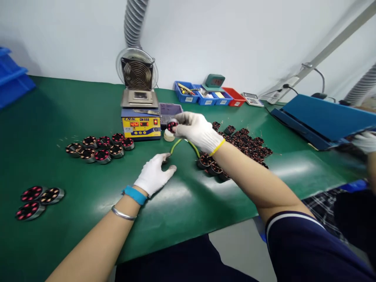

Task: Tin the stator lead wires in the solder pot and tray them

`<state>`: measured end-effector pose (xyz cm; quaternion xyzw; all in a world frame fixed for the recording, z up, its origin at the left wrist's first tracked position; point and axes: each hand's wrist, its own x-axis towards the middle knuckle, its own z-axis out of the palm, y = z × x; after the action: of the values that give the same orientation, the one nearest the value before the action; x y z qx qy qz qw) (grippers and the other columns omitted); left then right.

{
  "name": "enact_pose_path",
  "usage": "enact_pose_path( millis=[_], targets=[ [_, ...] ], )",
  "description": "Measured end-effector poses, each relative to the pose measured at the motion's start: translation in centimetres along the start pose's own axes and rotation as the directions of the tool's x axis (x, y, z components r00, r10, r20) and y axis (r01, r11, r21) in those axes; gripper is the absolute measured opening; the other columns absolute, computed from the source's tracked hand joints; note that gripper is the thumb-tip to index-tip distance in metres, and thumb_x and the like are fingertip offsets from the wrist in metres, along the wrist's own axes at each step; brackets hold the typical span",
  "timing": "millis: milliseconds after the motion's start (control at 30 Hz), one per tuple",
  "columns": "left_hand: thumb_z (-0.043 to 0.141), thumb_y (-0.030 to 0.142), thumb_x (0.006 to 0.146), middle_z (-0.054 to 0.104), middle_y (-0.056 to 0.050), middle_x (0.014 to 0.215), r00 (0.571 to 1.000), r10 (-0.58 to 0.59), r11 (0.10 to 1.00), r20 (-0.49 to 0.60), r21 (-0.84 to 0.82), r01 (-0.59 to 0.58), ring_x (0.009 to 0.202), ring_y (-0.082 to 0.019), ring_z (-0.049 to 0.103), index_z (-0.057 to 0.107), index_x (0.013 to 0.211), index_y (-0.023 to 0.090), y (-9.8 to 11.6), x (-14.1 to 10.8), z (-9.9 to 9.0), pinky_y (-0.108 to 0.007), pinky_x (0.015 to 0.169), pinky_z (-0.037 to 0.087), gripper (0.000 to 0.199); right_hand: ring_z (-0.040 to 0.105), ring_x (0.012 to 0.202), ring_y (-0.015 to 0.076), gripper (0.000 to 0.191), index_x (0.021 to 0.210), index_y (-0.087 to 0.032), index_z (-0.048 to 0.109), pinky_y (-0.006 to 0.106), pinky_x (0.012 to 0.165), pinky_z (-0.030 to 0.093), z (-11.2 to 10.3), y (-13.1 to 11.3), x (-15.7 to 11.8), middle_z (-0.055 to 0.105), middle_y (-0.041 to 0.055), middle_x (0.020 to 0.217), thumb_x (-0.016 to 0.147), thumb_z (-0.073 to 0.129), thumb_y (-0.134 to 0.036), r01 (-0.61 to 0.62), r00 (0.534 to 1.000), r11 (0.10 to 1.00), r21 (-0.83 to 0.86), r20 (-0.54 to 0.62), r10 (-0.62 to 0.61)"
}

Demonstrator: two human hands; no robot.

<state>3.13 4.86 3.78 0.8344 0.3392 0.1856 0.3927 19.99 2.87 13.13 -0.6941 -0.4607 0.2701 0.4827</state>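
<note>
My right hand (198, 131), in a white glove with a yellow cuff edge, pinches a small round motor stator (172, 125) with pink-and-black windings. It holds the stator just above a small whitish round pot (169, 135). My left hand (154, 173), gloved too, rests low over the green mat, thumb and fingers apart, nothing visible in its grasp. Its fingertips are near one end of a yellow-green cable (176, 145) that arches under my right hand. To the left, several stators (102, 156) stand grouped together. A large cluster of copper-wound stators (246, 143) lies right, partly behind my right forearm.
A soldering station (142, 127) carries a fan (137, 74) beneath a grey duct (135, 23). Blue bins (186, 92) and a red bin (234, 96) line the back. Three stators (32, 210) lie front left. At right, another person's gloved hand (366, 141) is beside a blue case (320, 121).
</note>
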Motion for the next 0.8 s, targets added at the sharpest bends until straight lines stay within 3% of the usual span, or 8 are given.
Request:
enact_pose_path(
  millis=[200, 367, 533, 800],
  targets=[
    [0.062, 0.033, 0.080, 0.066, -0.008, 0.117, 1.000, 0.019, 0.999, 0.018, 0.029, -0.020, 0.104, -0.023, 0.063, 0.060, 0.122, 0.015, 0.0, 0.2, 0.1, -0.036, 0.095, 0.049, 0.045, 0.062, 0.080, 0.0167, 0.024, 0.093, -0.014, 0.069, 0.031, 0.081, 0.049, 3.0, -2.5, 10.5, 0.066, 0.0009, 0.080, 0.073, 0.065, -0.026, 0.191, 0.969, 0.905, -0.381, -0.074, -0.236],
    [0.061, 0.034, 0.081, 0.066, -0.008, 0.115, 0.999, 0.031, 0.998, 0.021, 0.057, -0.032, 0.103, -0.024, 0.063, 0.060, 0.122, 0.015, -0.1, 0.3, 0.3, -0.036, 0.093, 0.049, 0.045, 0.062, 0.087, 0.0182, 0.019, 0.093, -0.016, 0.069, 0.029, 0.082, 0.047, 5.6, -3.1, 15.3, 0.066, 0.0025, 0.087, 0.078, 0.064, -0.028, 0.212, 0.953, 0.840, -0.499, -0.083, -0.290],
    [0.060, 0.034, 0.081, 0.066, -0.007, 0.114, 0.999, 0.038, 0.997, 0.021, 0.070, -0.039, 0.103, -0.025, 0.062, 0.060, 0.123, 0.016, 0.0, 0.4, 0.3, -0.036, 0.093, 0.049, 0.045, 0.061, 0.093, 0.0208, 0.022, 0.097, -0.016, 0.068, 0.031, 0.087, 0.046, 6.6, -2.2, 17.4, 0.067, 0.0063, 0.095, 0.080, 0.061, -0.027, 0.162, 0.963, 0.810, -0.563, -0.089, -0.255],
    [0.059, 0.034, 0.082, 0.065, -0.007, 0.115, 0.999, 0.037, 0.995, 0.025, 0.095, -0.039, 0.103, -0.025, 0.062, 0.059, 0.123, 0.016, 0.1, 0.6, 0.4, -0.037, 0.093, 0.049, 0.045, 0.061, 0.087, 0.0203, 0.021, 0.093, -0.015, 0.069, 0.031, 0.086, 0.046, 6.3, -2.2, 17.4, 0.066, 0.0058, 0.087, 0.078, 0.061, -0.028, 0.136, 0.972, 0.833, -0.536, -0.091, -0.217]
  ],
)
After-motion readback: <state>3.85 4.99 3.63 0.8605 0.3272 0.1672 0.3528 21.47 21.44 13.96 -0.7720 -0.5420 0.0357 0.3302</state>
